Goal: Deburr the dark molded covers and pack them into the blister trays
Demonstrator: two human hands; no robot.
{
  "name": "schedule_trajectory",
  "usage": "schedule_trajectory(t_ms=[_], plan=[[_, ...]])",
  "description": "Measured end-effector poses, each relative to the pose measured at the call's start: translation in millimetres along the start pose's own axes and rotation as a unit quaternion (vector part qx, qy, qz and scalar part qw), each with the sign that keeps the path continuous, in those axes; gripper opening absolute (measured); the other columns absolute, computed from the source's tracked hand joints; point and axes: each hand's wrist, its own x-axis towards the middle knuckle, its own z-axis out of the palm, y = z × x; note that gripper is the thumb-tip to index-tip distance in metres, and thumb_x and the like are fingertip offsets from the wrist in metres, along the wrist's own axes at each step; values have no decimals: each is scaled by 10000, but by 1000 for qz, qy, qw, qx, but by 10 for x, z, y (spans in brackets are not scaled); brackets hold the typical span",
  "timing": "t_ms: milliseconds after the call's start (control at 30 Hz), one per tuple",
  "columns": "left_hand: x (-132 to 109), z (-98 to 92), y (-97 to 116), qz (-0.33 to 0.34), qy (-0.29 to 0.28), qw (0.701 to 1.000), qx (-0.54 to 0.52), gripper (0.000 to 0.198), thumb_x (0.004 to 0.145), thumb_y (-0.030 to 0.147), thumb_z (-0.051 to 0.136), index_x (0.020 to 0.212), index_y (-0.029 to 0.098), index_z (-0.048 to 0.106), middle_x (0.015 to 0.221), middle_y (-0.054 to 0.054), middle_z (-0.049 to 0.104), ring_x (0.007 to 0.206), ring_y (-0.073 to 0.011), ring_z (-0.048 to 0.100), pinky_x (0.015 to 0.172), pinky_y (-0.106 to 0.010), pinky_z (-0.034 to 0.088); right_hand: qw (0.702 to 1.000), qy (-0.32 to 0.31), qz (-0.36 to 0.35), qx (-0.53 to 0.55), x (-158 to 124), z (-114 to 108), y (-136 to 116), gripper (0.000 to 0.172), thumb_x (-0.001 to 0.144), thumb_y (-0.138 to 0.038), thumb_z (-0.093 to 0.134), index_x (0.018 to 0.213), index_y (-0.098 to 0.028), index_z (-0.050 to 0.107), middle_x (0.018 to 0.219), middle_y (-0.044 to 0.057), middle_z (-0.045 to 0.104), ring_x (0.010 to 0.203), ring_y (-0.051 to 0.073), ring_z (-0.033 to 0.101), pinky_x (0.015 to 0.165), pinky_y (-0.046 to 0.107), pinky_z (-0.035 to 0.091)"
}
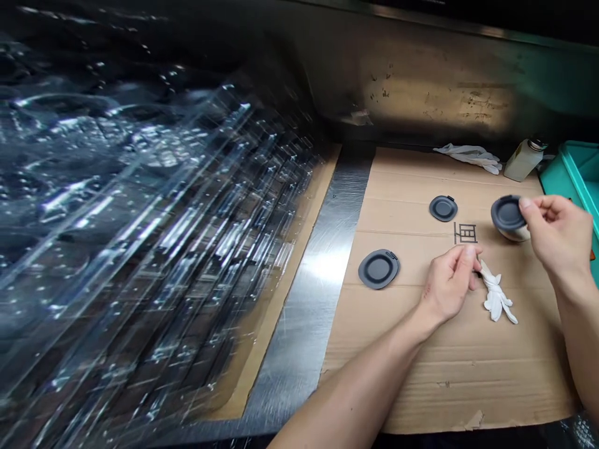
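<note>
My right hand (pixel 561 234) pinches a dark grey rounded plastic piece (pixel 507 212) by its right edge, tilted above the cardboard. Part of a pale round object (pixel 517 234) shows just beneath that piece. My left hand (pixel 450 282) is closed, thumb against fingers; a small dark bit shows by its fingertips, too small to name. Beside it lies a knotted white glove (pixel 496 296). Two similar dark grey pieces lie flat on the cardboard, a nearer one (pixel 379 269) left of my left hand and a farther one (pixel 443 208) beyond it.
Cardboard (pixel 421 380) covers the metal bench (pixel 299 312). Stacked clear plastic pieces (pixel 187 237), blurred, fill the left side. At the back right are another white glove (pixel 470 157), a small bottle (pixel 524 161) and a teal bin (pixel 568 171). A metal wall (pixel 421 81) stands behind.
</note>
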Motion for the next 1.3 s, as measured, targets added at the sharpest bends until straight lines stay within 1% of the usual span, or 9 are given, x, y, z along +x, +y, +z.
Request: schedule_trajectory(t_ms=[200, 433, 567, 733, 867, 967, 1067, 1167, 1300], plan=[[-72, 31, -1, 85, -47, 986, 137, 394, 1005, 434, 528, 778, 173, 717, 730, -57, 700, 707, -171, 644, 716, -297, 489, 977, -84, -12, -194, 725, 494, 19, 227, 880, -407, 674, 821, -192, 716, 806, 118, 723, 788, 281, 663, 770, 423, 508], [-59, 43, 43, 102, 33, 992, 60, 384, 1006, 453, 527, 854, 176, 744, 690, -33, 662, 657, -156, 604, 671, -282, 471, 932, -194, -227, -206, 322, 735, -162, 584, 876, -585, 671, 1340, -231, 638, 1292, 159, 680, 1198, 389, 559, 1013, 565, 419], [-3, -5, 54, 87, 125, 988, -39, 418, 984, 557, 550, 904, 180, 711, 652, 21, 553, 534, -99, 488, 554, -244, 411, 908, -289, -245, -179, 198, 827, -243, 598, 793, -510, 779, 1305, -237, 635, 1238, 128, 711, 1185, 381, 584, 1010, 560, 429], [115, -77, 135, 48, 196, 962, -185, 478, 927, 663, 593, 1034, 198, 608, 875, -12, 612, 623, -100, 570, 531, -218, 446, 937, -274, -215, -18, -6, 404, -278, 606, 805, -398, 786, 1346, -230, 572, 1282, 100, 694, 1157, 294, 658, 958, 440, 531], [144, -111, 204, -100, 37, 962, -250, 618, 994, 702, 389, 1133, 156, 643, 1025, -120, 714, 698, -165, 669, 559, -256, 502, 909, -353, -217, 35, -364, 91, -250, 635, 815, -403, 808, 1374, -247, 550, 1318, 96, 677, 1155, 262, 668, 967, 422, 555], [144, -136, 218, -145, -4, 959, -242, 473, 1003, 567, 509, 1088, 128, 663, 944, -126, 736, 633, -163, 663, 543, -256, 484, 918, -332, -213, 49, -485, 1, -180, 592, 838, -466, 794, 1342, -237, 584, 1293, 101, 684, 1146, 257, 663, 963, 412, 553], [162, -166, 227, -139, 14, 952, -273, 523, 1001, 602, 482, 1109, 123, 659, 910, -131, 735, 613, -171, 657, 512, -252, 434, 957, -247, -152, -10, -406, -122, -61, 363, 909, -547, 693, 1073, -223, 696, 1010, 64, 740, 893, 222, 686, 769, 353, 542], [182, -181, 237, -143, 18, 945, -293, 620, 1038, 620, 326, 1119, 109, 667, 925, -153, 734, 613, -180, 657, 503, -259, 411, 969, -207, -75, -114, -284, -267, 74, 398, 934, -594, 624, 808, -222, 685, 682, 9, 656, 605, 162, 579, 559, 303, 406], [192, -170, 238, -136, 42, 942, -304, 583, 1080, 495, 253, 1122, 91, 671, 983, -169, 746, 643, -182, 668, 525, -269, 428, 913, -357, -85, -180, -293, -357, 108, 420, 785, -636, 759, 909, -238, 707, 810, 8, 704, 649, 161, 596, 560, 287, 369]])
